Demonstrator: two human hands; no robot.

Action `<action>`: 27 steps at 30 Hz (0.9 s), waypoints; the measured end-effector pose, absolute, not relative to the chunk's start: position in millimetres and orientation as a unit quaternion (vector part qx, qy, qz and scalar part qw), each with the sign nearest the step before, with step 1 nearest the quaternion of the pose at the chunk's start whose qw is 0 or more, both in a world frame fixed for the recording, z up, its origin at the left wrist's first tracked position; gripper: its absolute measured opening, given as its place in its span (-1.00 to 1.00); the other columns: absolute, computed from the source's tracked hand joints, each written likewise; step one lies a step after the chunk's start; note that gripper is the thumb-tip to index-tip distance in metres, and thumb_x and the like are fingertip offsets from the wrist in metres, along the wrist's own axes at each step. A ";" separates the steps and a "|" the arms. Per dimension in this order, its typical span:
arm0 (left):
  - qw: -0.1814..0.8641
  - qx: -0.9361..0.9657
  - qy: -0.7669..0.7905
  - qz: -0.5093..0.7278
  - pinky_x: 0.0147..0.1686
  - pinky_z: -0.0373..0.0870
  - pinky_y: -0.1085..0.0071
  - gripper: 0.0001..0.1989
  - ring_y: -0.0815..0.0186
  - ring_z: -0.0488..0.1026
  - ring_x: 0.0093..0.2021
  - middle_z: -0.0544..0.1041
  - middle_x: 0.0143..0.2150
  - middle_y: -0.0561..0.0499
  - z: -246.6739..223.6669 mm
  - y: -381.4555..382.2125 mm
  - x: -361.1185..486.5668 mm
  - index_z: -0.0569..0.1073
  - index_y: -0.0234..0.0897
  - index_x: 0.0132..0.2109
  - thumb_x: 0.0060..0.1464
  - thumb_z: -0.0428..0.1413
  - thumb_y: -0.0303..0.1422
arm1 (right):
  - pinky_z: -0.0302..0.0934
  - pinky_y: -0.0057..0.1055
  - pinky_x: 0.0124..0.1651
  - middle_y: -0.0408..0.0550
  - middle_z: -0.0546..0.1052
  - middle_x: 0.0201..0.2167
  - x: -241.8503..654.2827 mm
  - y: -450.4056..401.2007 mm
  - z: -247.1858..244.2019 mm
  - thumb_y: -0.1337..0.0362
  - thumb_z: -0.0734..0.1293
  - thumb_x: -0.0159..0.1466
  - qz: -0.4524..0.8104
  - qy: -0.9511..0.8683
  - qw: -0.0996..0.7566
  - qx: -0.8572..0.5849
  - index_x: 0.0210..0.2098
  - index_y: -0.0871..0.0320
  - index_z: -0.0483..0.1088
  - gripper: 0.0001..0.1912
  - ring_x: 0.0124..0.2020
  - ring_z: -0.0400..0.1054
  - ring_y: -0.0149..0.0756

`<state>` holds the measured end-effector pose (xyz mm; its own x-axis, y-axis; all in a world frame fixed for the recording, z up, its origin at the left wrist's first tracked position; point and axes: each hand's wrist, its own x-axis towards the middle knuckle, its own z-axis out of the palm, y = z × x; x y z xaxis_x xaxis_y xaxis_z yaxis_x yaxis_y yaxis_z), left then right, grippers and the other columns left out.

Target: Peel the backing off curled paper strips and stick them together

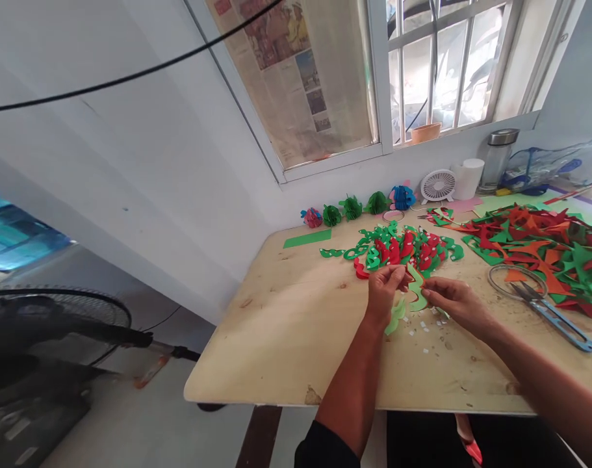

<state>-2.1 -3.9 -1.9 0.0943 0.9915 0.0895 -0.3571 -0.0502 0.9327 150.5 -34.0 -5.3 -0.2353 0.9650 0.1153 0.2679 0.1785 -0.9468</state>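
A wavy light-green paper cutout [416, 294] is stretched between my two hands above the table. My left hand [387, 286] pinches its upper left side, fingers closed. My right hand [454, 300] grips its right edge between thumb and fingers. Below my left hand rests another pale green paper piece [397, 316], partly hidden by the wrist. Small white paper bits [425, 325] are scattered on the wood under the cutout. Just behind my hands lies a heap of curled red and green paper cutouts [394, 247], several with white squares on them.
Blue-handled thread snips [561, 324] and a roll of clear tape [500, 279] lie to the right, beside a pile of red, orange and green scraps [559, 247]. Folded paper ornaments [351, 207], a small white fan [437, 186] and a glass bottle [496, 162] line the wall.
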 end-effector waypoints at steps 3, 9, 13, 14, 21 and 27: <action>0.598 0.474 0.342 0.548 -0.46 0.29 0.47 -0.71 0.42 0.35 -0.48 0.50 -0.45 0.00 -1.1 -5.0 -1.9 0.52 -0.34 -0.32 -0.20 0.25 -0.24 | 0.07 -0.47 -0.51 -0.19 0.36 -0.61 149.1 -34.1 -1.5 0.02 0.29 0.14 0.436 -0.644 0.410 -0.476 -0.44 0.16 0.38 -0.69 -0.57 0.19 -0.41; 0.592 0.508 0.328 0.533 -0.50 0.27 0.50 -0.70 0.45 0.32 -0.50 0.44 -0.48 0.06 -3.3 -6.3 2.9 0.50 -0.33 -0.27 -0.24 0.26 -0.34 | 0.10 -0.46 -0.52 -0.20 0.35 -0.64 149.2 -33.4 -0.1 0.00 0.29 0.14 0.442 -0.643 0.401 -0.480 -0.45 0.15 0.37 -0.68 -0.58 0.22 -0.39; 0.592 0.498 0.338 0.536 -0.52 0.26 0.52 -0.73 0.47 0.30 -0.53 0.42 -0.50 0.06 -8.1 -4.2 5.9 0.49 -0.34 -0.31 -0.24 0.26 -0.34 | 0.06 -0.47 -0.56 -0.22 0.32 -0.68 149.2 -33.3 -0.4 -0.01 0.30 0.12 0.439 -0.634 0.399 -0.495 -0.44 0.15 0.39 -0.67 -0.62 0.20 -0.40; 0.595 0.494 0.339 0.535 -0.52 0.26 0.51 -0.73 0.47 0.31 -0.53 0.42 -0.50 0.06 -9.2 -3.4 5.7 0.50 -0.33 -0.30 -0.24 0.26 -0.34 | 0.06 -0.47 -0.56 -0.22 0.32 -0.68 149.0 -33.4 -0.1 -0.01 0.31 0.11 0.442 -0.629 0.404 -0.495 -0.44 0.16 0.39 -0.67 -0.62 0.19 -0.40; 0.609 0.482 0.354 0.520 -0.52 0.28 0.49 -0.64 0.45 0.35 -0.54 0.46 -0.48 0.05 -14.1 2.9 -2.7 0.51 -0.32 -0.23 -0.27 0.28 -0.29 | 0.14 -0.44 -0.49 -0.18 0.38 -0.61 149.2 -33.6 2.9 -0.03 0.34 0.08 0.455 -0.607 0.436 -0.483 -0.41 0.15 0.38 -0.65 -0.56 0.24 -0.38; 0.628 0.486 0.337 0.506 -0.53 0.26 0.47 -0.62 0.43 0.38 -0.57 0.45 -0.53 0.05 -13.4 3.0 -5.7 0.51 -0.35 -0.28 -0.33 0.32 -0.28 | 0.16 -0.42 -0.49 -0.15 0.42 -0.59 149.8 -32.5 3.3 -0.10 0.34 0.05 0.463 -0.609 0.429 -0.480 -0.39 0.18 0.41 -0.57 -0.56 0.27 -0.36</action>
<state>-5.7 3.0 -13.4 0.2605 0.9630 0.0688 -0.3085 0.0155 0.9511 149.8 -32.5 3.3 -0.1704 0.9822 0.0784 0.1882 0.1105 -0.9759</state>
